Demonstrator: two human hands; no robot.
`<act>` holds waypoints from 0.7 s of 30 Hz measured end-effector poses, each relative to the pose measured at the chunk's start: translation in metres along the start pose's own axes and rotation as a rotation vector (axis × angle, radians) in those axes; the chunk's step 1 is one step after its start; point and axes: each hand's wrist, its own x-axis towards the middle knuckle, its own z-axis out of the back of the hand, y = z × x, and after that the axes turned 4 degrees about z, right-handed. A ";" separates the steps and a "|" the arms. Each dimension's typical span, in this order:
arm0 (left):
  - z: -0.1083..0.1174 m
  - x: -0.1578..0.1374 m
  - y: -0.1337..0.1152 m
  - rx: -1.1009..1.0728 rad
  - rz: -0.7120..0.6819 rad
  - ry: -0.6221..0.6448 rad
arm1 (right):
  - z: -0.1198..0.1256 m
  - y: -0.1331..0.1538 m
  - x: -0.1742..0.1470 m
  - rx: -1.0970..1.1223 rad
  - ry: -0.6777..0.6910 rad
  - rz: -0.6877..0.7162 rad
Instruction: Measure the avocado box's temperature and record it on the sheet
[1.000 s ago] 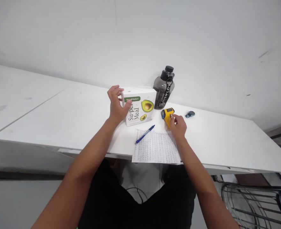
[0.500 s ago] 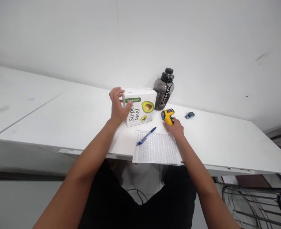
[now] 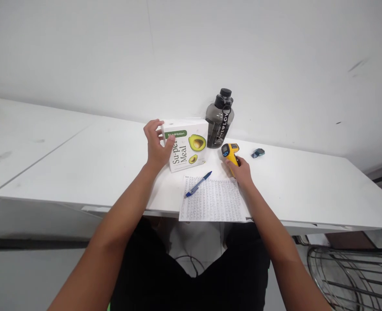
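Note:
My left hand grips the left side of a white box with avocado pictures and "Su-per Meal" printed on it; the thumb lies on its front. The box stands upright on the white table. My right hand is wrapped around the handle of a yellow infrared thermometer gun. Its dark end points away from me and the handle's lower part is hidden by my fingers. A blue pen lies on a sheet of paper covered in writing, in front of the box. Behind the box stands a dark water bottle.
A small blue-and-black object lies right of the thermometer gun. The white table meets a white wall at the back. At the lower right is a metal wire rack or chair, partly out of view.
My right hand has closed around the thermometer gun's handle and tilted it more upright, its top shifting slightly. The left hand still holds the box. The camera view has shifted a little.

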 end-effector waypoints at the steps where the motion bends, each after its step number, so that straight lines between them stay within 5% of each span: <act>1: 0.001 0.000 -0.001 -0.003 0.018 0.005 | 0.000 0.004 -0.001 0.096 -0.042 -0.072; 5: 0.003 0.000 -0.002 -0.007 0.097 0.019 | 0.003 0.021 -0.006 0.332 -0.054 -0.086; 15: 0.001 -0.003 -0.008 -0.063 0.083 0.016 | 0.012 0.038 -0.018 0.559 0.468 0.061; 21: 0.000 -0.001 -0.009 -0.085 0.096 0.030 | 0.011 0.037 -0.019 0.639 0.548 0.061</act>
